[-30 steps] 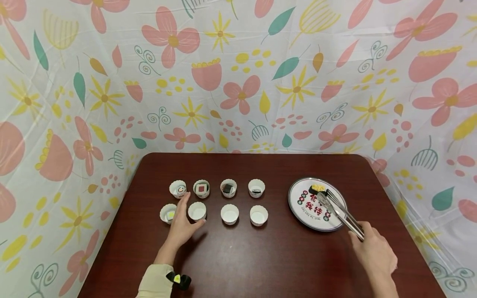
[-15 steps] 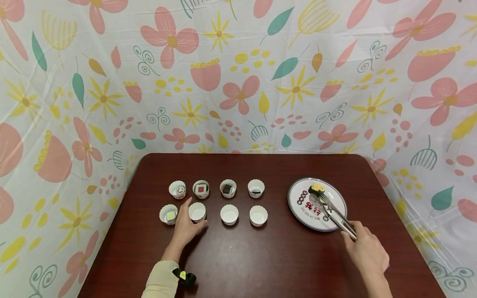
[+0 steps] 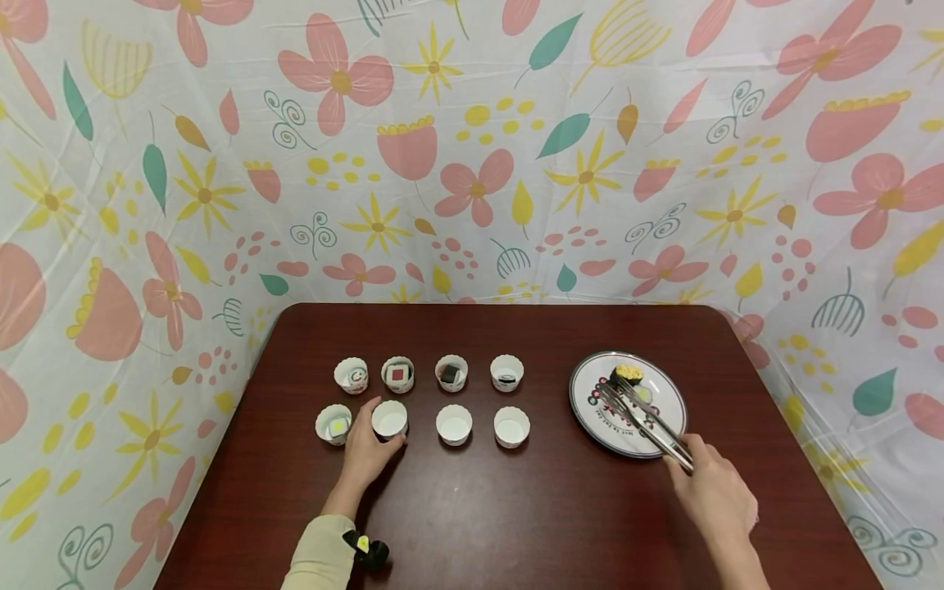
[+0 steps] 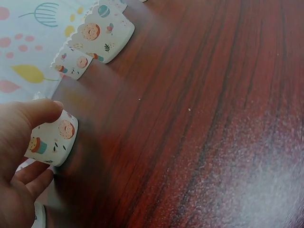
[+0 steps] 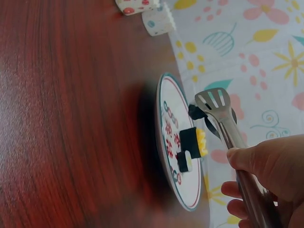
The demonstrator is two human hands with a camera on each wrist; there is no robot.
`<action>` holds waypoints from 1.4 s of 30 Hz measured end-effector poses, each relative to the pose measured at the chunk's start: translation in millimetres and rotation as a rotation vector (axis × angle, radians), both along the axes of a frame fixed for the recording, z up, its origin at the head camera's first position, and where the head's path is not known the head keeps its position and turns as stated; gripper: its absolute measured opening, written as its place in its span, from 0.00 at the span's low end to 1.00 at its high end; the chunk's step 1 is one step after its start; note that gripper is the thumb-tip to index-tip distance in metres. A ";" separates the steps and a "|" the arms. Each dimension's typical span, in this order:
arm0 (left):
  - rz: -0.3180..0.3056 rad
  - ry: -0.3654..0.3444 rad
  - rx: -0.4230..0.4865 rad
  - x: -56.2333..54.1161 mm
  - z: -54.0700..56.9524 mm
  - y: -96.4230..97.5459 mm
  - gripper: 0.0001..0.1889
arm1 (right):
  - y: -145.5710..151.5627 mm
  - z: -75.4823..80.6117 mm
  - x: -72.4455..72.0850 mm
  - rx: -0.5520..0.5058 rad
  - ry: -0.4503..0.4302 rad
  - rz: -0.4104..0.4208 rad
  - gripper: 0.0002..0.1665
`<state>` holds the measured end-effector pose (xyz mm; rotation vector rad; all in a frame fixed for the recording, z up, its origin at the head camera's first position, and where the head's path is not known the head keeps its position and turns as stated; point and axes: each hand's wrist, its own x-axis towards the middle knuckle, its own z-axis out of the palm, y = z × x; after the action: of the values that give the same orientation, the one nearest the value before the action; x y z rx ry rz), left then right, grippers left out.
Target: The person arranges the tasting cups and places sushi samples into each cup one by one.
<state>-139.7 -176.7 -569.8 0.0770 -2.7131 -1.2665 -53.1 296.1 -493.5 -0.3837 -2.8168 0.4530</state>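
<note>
My left hand [image 3: 365, 449] holds a white paper baking cup [image 3: 389, 419] in the front row, thumb and fingers around its sides. Donut prints show on that cup in the left wrist view. In my right hand [image 3: 711, 492] are metal serving tongs [image 5: 231, 130], their slotted ends above the round plate [image 3: 671, 406] with red characters. A sushi piece with yellow topping [image 3: 628, 374] sits on the plate. Beside it lies a smaller black-wrapped piece with a pale top [image 5: 188, 160]. A dark piece [image 5: 195, 112] appears at the tongs' ends; whether they grip it I cannot tell.
Other paper cups stand in two rows, among them one with a red-centred piece [image 3: 398, 375], one with a black piece [image 3: 451, 374] and one with a yellow-green piece [image 3: 335, 424]. A flowered cloth [image 3: 472, 164] hangs behind the brown table [image 3: 472, 524].
My right hand has moved left and slightly down with the tongs, whose ends shifted left across the plate. My left hand has come in closer around the cup.
</note>
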 end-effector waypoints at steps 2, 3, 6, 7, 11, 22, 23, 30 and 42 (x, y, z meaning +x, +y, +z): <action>0.005 -0.012 0.000 -0.3 -0.1 0.2 0.40 | -2.0 0.4 -0.9 0.001 -0.013 0.006 0.21; 0.006 -0.017 -0.002 -0.4 -0.2 0.4 0.40 | -2.9 0.7 -1.7 0.002 -0.020 0.009 0.21; 0.012 -0.021 0.002 -0.6 0.5 0.6 0.38 | -5.8 1.9 -4.3 0.004 -0.015 0.025 0.21; 0.014 -0.019 0.007 -0.7 0.9 0.7 0.38 | -6.8 2.3 -5.4 0.005 -0.007 0.033 0.21; 0.022 -0.007 0.019 -1.0 2.3 0.8 0.37 | -11.9 5.0 -9.9 0.014 0.018 0.064 0.21; 0.009 0.001 0.026 -1.7 0.3 0.6 0.36 | -42.1 10.8 -24.5 0.032 0.183 0.198 0.22; 0.008 -0.001 0.026 -1.7 0.2 0.6 0.36 | -45.4 11.1 -25.9 0.037 0.183 0.202 0.22; 0.011 -0.006 0.033 -1.8 0.0 0.6 0.36 | -70.0 14.8 -36.0 0.073 0.177 0.246 0.22; 0.011 -0.017 0.037 -1.3 -0.4 0.2 0.37 | -114.6 20.5 -51.2 0.083 0.251 0.382 0.22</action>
<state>-140.9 -176.5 -570.2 0.1065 -2.6999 -1.3195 -104.3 181.5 -473.0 0.2205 -2.6471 0.4230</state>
